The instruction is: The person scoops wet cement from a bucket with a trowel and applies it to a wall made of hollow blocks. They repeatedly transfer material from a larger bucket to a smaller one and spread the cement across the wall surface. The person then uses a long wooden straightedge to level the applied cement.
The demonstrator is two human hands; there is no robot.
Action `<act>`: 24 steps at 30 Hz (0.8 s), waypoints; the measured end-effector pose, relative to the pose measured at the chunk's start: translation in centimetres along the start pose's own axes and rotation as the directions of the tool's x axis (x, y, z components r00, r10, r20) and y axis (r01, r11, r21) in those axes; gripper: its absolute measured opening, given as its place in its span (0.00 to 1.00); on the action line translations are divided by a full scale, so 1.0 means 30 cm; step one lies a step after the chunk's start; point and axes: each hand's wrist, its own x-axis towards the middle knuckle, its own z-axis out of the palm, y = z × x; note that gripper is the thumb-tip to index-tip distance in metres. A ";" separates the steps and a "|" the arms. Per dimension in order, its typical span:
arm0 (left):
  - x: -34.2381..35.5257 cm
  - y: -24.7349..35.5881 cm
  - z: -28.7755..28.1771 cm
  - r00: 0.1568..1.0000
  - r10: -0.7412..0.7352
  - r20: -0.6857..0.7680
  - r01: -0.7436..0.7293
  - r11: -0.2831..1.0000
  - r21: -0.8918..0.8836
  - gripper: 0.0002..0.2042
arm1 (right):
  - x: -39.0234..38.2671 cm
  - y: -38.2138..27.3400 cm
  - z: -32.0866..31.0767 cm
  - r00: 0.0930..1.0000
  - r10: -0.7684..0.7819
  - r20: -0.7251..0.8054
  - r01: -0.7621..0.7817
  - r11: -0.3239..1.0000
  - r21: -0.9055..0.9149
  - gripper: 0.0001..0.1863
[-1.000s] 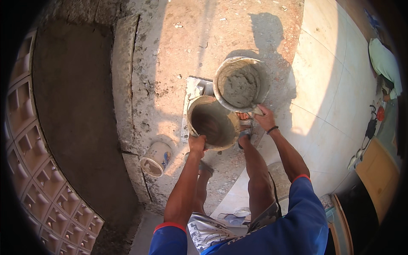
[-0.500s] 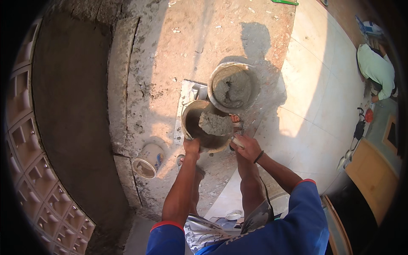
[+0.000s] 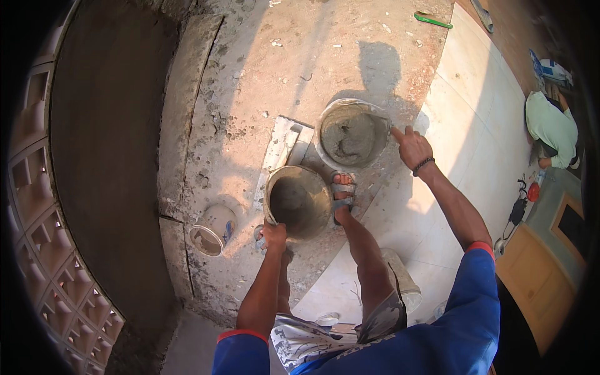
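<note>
My left hand [image 3: 274,236] is closed round the near rim of a grey bucket [image 3: 267,199], tilted towards me. The inside of this bucket is shadowed, with grey smears on its wall. Just beyond it, to the right, stands a second bucket [image 3: 323,149] holding wet grey mortar [image 3: 353,136]. At that bucket's right rim is my right hand [image 3: 412,149], its fingers curled round what appears to be a trowel handle. Most of this tool is hard to make out against the rim.
A small white pail [image 3: 212,230] lies tipped at the left. Flat boards [image 3: 280,150] lie beside the buckets. A green-handled tool [image 3: 432,20] is far off. Dark wet mortar covers a strip [image 3: 109,162] along the left blockwork. A person [image 3: 551,125] crouches at the far right.
My right hand has moved from the near bucket out to the far bucket's right side. The mortar lump seen over the near bucket is gone from view. My left hand keeps its hold.
</note>
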 end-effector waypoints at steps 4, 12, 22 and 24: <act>-0.004 -0.028 0.027 0.997 0.076 -0.031 -0.078 0.994 -0.080 0.29 | 0.245 0.006 0.046 0.981 -0.135 0.141 0.168 0.952 -0.255 0.16; -0.048 0.040 0.051 0.998 0.050 0.046 -0.033 0.949 -0.312 0.31 | 0.025 -0.180 0.254 0.946 -0.106 0.307 0.180 0.958 -0.224 0.12; -0.116 0.149 0.023 0.999 0.017 0.050 -0.011 0.994 -0.106 0.33 | 0.154 -0.201 0.174 0.986 -0.143 0.083 0.160 0.950 -0.270 0.12; -0.131 0.174 0.028 1.000 -0.004 0.006 0.004 1.000 -0.002 0.33 | 0.148 -0.234 0.262 0.983 -0.161 0.093 0.181 0.939 -0.293 0.12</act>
